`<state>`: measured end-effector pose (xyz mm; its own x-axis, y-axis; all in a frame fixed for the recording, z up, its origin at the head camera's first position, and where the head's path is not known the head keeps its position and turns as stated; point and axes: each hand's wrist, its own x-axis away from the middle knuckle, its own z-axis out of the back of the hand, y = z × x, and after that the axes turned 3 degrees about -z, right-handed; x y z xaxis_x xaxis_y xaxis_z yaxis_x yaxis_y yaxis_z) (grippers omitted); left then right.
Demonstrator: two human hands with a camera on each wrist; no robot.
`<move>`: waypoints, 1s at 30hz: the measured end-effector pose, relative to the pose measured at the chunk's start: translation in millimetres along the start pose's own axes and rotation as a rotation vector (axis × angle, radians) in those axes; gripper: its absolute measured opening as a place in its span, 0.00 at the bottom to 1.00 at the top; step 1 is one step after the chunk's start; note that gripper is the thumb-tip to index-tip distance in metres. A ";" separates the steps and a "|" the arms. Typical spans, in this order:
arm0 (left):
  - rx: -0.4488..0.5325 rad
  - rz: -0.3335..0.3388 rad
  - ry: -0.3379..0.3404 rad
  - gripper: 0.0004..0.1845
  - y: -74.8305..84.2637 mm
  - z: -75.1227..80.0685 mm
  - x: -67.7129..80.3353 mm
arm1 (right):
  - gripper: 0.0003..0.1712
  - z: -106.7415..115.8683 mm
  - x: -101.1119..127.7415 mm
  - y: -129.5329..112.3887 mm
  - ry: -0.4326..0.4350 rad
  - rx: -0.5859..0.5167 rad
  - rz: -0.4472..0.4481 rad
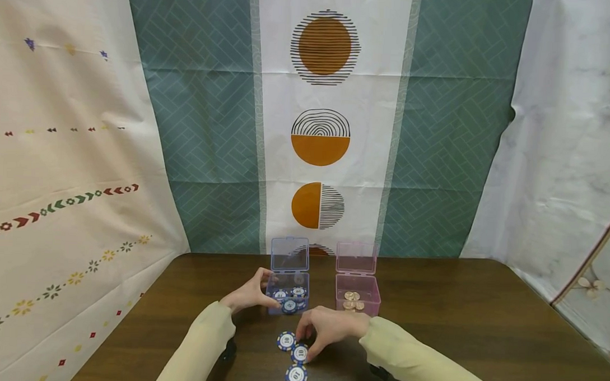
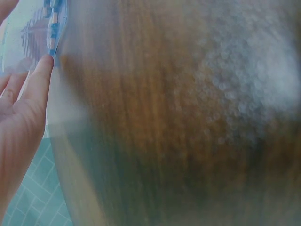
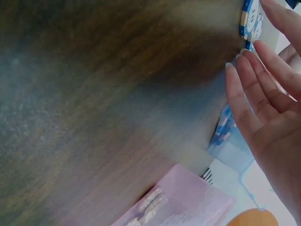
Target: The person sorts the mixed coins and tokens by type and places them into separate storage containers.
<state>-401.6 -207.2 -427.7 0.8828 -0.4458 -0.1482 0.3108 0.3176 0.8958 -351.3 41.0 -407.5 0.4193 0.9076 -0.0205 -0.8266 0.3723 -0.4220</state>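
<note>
My left hand [image 1: 251,292] holds the left side of a clear blue plastic box [image 1: 307,305], thumb at its front corner and fingers towards the back. Inside the box lie several blue-and-white poker chips [image 1: 290,306], and its lid [image 1: 290,254] stands raised. In front of it, three more chips lie in a line on the table. My right hand [image 1: 330,326] reaches down over the middle chip [image 1: 299,354], thumb and fingertips at its edges. Beside that are the upper chip [image 1: 286,340] and the nearest chip [image 1: 296,376]. In the right wrist view the fingers [image 3: 244,94] extend towards the chips.
To the right of the blue box stands a clear pink box [image 1: 372,294] with its lid [image 1: 356,258] up and several gold-coloured coins [image 1: 352,296] inside. The dark wooden table [image 1: 442,307] ends at a patterned curtain [image 1: 331,158] behind the boxes.
</note>
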 end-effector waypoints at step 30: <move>-0.028 0.037 0.033 0.40 -12.0 -0.3 -6.0 | 0.15 -7.0 -4.3 -3.5 -0.034 0.161 -0.006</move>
<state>-410.5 -208.1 -437.7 0.9048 -0.4059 -0.1290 0.2869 0.3568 0.8890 -347.6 34.4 -412.3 0.4138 0.9103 0.0135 -0.8746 0.4016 -0.2716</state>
